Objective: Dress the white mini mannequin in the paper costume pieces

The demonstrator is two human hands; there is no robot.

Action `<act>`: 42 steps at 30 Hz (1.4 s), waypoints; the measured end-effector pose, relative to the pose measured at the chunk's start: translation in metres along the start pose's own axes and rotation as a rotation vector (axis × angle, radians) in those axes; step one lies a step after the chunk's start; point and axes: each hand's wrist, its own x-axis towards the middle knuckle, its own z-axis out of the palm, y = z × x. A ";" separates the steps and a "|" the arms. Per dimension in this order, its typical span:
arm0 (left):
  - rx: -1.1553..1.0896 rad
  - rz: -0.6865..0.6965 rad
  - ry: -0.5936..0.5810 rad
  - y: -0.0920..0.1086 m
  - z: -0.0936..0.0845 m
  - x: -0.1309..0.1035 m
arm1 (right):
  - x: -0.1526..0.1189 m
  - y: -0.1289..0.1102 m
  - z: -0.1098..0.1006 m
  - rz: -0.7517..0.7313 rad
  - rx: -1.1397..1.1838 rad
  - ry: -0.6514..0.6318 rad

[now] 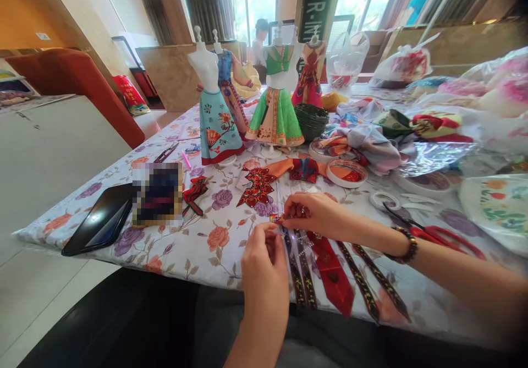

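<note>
My left hand (266, 252) is closed at the table's front edge, its fingertips at a small red and yellow piece (275, 219). From the right, my right hand (307, 212) pinches the other side of that piece, fingers curled. Below the hands lie a red pointed strip of fabric (332, 277) and several dark ribbons (365, 285) with a yellow pattern, hanging toward the edge. A patterned red piece of fabric (256, 186) lies just beyond. The fingers hide part of the small piece.
Small mannequins in dresses (276, 117) stand at the back. Red-handled scissors (447, 239) and tape rolls (346, 173) lie right. A black tablet (101, 217), a blurred-out item (159, 195) and a dark red bow (195, 195) are left. A person (259, 40) is in the background.
</note>
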 end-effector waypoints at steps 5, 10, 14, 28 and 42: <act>0.046 0.002 0.007 0.005 0.002 -0.001 | -0.002 -0.001 0.001 0.009 -0.012 0.010; 0.060 0.045 0.036 0.006 0.002 -0.005 | -0.003 -0.002 0.002 0.022 -0.009 0.017; 0.109 0.045 0.030 0.006 0.001 -0.006 | -0.005 0.000 0.003 0.012 -0.010 0.019; 0.188 0.040 -0.021 0.005 0.001 0.000 | -0.011 -0.003 0.009 -0.036 -0.067 0.083; 0.287 0.072 -0.047 0.005 0.000 -0.003 | -0.011 0.000 0.012 -0.037 -0.067 0.094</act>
